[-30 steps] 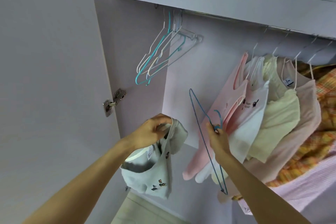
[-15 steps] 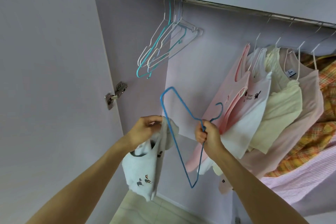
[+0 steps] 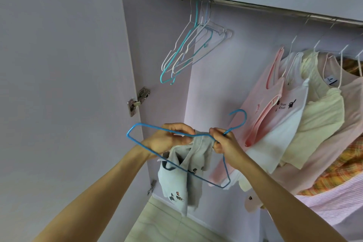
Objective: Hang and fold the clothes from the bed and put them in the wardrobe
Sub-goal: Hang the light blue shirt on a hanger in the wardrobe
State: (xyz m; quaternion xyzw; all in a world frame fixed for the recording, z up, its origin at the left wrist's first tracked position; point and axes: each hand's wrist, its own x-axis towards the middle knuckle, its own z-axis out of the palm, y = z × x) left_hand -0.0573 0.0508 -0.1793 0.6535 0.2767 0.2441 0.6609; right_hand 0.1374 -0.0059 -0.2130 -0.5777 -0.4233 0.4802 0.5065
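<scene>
A small pale grey garment with little printed figures near its hem hangs bunched from my left hand, which grips its top edge. My right hand pinches a blue wire hanger at the base of its hook. The hanger lies nearly level in front of the open wardrobe, its left shoulder passing over my left hand and its lower bar crossing in front of the garment. Whether the hanger's arm is inside the garment's opening I cannot tell.
A metal rail runs under the wardrobe's top shelf. Several empty white and blue hangers hang at its left end. Pink, white, cream and plaid clothes hang on the right. The open door stands left, with tiled floor below.
My right hand swung the blue hanger from upright to nearly level and brought it left to the garment. Both hands have come together, and the view has tilted slightly down.
</scene>
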